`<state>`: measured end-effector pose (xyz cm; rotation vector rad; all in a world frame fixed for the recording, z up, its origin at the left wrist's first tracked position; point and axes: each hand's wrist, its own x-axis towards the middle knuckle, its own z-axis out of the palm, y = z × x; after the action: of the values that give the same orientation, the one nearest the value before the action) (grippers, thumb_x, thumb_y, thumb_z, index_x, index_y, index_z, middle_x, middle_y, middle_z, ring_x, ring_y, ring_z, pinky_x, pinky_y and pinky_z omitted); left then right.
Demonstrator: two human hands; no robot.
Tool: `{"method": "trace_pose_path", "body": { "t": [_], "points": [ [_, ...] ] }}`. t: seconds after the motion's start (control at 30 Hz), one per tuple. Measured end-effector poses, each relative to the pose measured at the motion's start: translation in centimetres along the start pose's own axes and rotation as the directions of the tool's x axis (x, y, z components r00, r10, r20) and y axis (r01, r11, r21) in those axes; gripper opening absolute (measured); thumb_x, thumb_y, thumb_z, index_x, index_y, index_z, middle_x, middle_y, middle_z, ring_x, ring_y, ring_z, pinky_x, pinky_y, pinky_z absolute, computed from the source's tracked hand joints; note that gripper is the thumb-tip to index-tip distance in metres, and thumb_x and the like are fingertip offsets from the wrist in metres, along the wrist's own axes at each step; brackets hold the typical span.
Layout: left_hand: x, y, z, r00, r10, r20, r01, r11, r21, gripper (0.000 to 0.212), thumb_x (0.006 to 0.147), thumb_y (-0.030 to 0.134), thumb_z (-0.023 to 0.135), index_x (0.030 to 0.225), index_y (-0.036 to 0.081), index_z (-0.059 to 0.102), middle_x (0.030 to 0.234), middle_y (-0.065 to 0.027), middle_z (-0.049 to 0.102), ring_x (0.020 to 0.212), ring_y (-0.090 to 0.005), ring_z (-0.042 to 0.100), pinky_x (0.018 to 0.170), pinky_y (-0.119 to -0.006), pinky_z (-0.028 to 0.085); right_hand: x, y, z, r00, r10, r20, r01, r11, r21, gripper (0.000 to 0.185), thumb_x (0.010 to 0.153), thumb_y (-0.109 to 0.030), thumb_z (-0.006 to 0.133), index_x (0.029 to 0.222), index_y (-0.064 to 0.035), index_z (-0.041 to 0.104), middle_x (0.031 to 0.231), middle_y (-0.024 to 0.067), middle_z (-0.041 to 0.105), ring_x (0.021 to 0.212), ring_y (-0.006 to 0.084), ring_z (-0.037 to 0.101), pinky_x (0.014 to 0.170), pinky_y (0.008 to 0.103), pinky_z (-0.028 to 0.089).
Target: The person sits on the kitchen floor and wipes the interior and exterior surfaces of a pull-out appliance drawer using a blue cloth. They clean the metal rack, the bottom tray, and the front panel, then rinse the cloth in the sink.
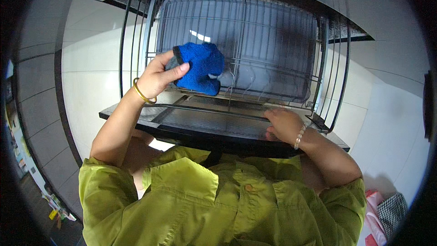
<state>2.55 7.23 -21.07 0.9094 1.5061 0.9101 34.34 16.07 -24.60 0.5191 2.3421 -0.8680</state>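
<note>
A folded blue cloth (201, 68) with a dark edge is pinched between the thumb and fingers of my left hand (157, 71), above the left part of a pull-out wire rack (245, 61). A grey tray or panel (273, 54) with a shiny surface lies beneath the wires. Near the rack's front right, my right hand (285, 124) has its fingertips on the front rail (211, 110) and its other fingers by the dark-edged drawer front (205, 140). How firmly it grips is hard to see.
Dark wire side rails (341, 75) rise at both sides of the rack, below a cabinet opening. Pale floor tiles (92, 85) extend to the left. Pink cloth (375, 212) and a black-and-white checked cloth (392, 212) lie at the lower right.
</note>
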Motion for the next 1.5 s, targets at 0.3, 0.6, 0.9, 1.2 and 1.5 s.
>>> {"method": "trace_pose_path", "body": {
  "t": [0.3, 0.6, 0.9, 1.2, 1.5],
  "points": [
    [-2.0, 2.5, -4.3, 0.983, 0.016, -0.183, -0.044, 0.988, -0.15, 0.042, 0.079, 0.037, 0.058, 0.105, 0.004, 0.054, 0.091, -0.0045, 0.057, 0.085, -0.0137, 0.053, 0.079, -0.028, 0.041, 1.3, -0.2, -0.2, 0.978, 0.09, 0.191, -0.128, 0.973, 0.194, 0.03, 0.088, -0.03, 0.041, 0.092, -0.002, 0.05, 0.085, 0.0185, 0.056, 0.085, 0.0347, 0.053, 0.076, 0.0423, 0.043],
    [-7.4, 3.9, -7.9, 0.882, 0.066, -0.467, -0.228, 0.927, -0.3, 0.041, 0.082, 0.028, 0.055, 0.11, -0.001, 0.049, 0.1, -0.0111, 0.057, 0.093, -0.0192, 0.054, 0.085, -0.032, 0.04, 1.4, 0.7, 0.8, 0.989, 0.031, 0.146, -0.031, 1.0, 0.001, 0.03, 0.087, -0.031, 0.04, 0.09, -0.0047, 0.055, 0.084, 0.0176, 0.058, 0.083, 0.035, 0.055, 0.074, 0.0434, 0.043],
    [-9.0, -0.4, -20.5, 0.78, 0.107, -0.617, -0.23, 0.965, -0.123, 0.034, 0.084, 0.017, 0.055, 0.112, 0.001, 0.047, 0.104, -0.013, 0.056, 0.098, -0.0211, 0.054, 0.087, -0.036, 0.043, 0.0, -0.9, -1.3, 0.996, 0.091, -0.008, -0.083, 0.944, 0.319, 0.032, 0.084, -0.03, 0.046, 0.103, -0.0045, 0.054, 0.093, 0.0169, 0.059, 0.089, 0.0352, 0.054, 0.078, 0.041, 0.042],
    [-0.4, -11.5, -24.2, 0.784, -0.093, -0.614, -0.054, 0.975, -0.216, 0.046, 0.082, 0.019, 0.057, 0.121, 0.0, 0.04, 0.115, -0.0181, 0.048, 0.106, -0.0269, 0.048, 0.092, -0.039, 0.038, -1.3, -10.6, 0.4, 0.903, 0.117, -0.414, -0.146, 0.989, -0.039, 0.038, 0.079, -0.034, 0.052, 0.104, -0.0056, 0.055, 0.088, 0.0133, 0.06, 0.079, 0.0329, 0.057, 0.071, 0.0402, 0.044],
    [11.2, -12.9, -21.8, 0.894, 0.348, -0.283, -0.146, 0.822, 0.551, 0.037, 0.081, 0.018, 0.054, 0.113, 0.002, 0.047, 0.097, -0.0163, 0.058, 0.091, -0.0281, 0.055, 0.08, -0.034, 0.043, -0.8, -11.2, 0.4, 0.883, 0.163, -0.44, -0.164, 0.986, 0.035, 0.03, 0.077, -0.035, 0.053, 0.081, -0.007, 0.061, 0.075, 0.0106, 0.06, 0.067, 0.029, 0.058, 0.058, 0.0374, 0.045]
  ]
}}
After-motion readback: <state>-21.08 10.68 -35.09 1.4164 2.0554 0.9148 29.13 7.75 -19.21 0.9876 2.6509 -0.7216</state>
